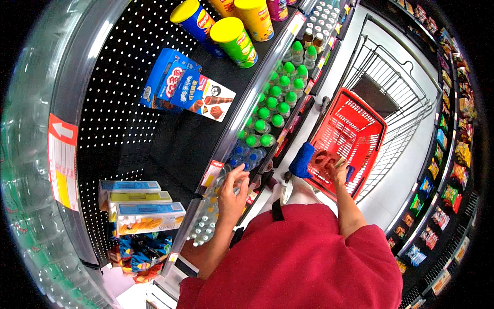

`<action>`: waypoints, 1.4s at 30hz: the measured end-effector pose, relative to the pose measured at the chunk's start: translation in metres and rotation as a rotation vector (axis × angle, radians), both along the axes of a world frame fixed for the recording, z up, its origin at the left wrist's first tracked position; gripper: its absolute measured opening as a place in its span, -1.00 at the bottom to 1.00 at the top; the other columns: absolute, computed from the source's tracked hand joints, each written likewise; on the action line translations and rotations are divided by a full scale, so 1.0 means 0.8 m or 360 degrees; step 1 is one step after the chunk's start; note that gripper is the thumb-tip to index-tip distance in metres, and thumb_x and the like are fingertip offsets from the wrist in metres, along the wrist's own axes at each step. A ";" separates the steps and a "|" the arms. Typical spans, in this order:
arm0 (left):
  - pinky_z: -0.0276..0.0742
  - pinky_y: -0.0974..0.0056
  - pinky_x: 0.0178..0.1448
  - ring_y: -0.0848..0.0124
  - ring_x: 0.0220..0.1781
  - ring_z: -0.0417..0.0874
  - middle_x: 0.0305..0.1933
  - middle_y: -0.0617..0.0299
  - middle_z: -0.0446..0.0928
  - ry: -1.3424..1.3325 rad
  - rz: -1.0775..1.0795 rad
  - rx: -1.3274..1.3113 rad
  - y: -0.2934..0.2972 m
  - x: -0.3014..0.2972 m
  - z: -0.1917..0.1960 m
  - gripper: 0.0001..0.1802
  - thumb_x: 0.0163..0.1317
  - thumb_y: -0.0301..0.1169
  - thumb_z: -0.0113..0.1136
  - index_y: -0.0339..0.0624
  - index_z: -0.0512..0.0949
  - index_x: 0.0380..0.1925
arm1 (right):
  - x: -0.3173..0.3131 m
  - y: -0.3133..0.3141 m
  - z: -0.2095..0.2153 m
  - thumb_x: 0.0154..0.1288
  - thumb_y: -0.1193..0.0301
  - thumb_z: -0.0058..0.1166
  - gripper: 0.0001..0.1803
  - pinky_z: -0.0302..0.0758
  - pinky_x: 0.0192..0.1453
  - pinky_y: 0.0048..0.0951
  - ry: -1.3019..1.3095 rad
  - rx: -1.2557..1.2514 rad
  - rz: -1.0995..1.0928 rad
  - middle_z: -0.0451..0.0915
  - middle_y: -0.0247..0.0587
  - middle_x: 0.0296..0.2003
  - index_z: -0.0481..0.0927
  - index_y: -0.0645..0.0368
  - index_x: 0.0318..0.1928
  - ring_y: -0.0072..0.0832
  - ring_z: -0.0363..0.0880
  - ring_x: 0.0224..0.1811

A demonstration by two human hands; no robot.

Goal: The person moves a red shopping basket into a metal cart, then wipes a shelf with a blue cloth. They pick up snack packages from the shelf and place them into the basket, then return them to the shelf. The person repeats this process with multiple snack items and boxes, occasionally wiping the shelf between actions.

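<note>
My left hand (233, 194) is raised beside the front edge of a black shelf (180, 147), its fingers apart and holding nothing. Below it, bottles with blue caps (246, 156) stand on a lower shelf. On the right, my right hand (338, 172) is closed over the near end of a red shopping basket (378, 126). A reddish-brown item (324, 158) shows at its fingers, too small to name. A blue padded piece (302, 160) lies left of that hand, at the basket's near edge.
Blue snack boxes (170, 82), upright biscuit boxes (149, 216) and colourful chip canisters (234, 41) stand on the shelf. Green-capped bottles (275, 92) fill a lower level. A wire cart (406, 98) is beyond the basket. Snack shelves (447, 170) line the right side.
</note>
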State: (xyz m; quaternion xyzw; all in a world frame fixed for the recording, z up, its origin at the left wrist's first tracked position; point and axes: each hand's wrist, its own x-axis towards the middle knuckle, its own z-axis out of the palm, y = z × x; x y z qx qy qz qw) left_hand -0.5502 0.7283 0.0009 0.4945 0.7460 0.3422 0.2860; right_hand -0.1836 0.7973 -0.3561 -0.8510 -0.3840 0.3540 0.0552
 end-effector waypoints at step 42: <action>0.62 0.20 0.02 0.25 0.00 0.71 0.03 0.02 0.67 0.0039 0.0141 0.0240 -0.076 -0.043 0.017 -0.63 0.42 -0.53 0.15 -0.26 0.51 0.21 | -0.164 0.029 0.156 0.25 0.33 0.39 -0.57 0.62 -0.14 -0.31 0.1134 0.0548 0.0305 0.72 -0.15 -0.27 0.61 0.33 0.03 -0.42 0.67 -0.29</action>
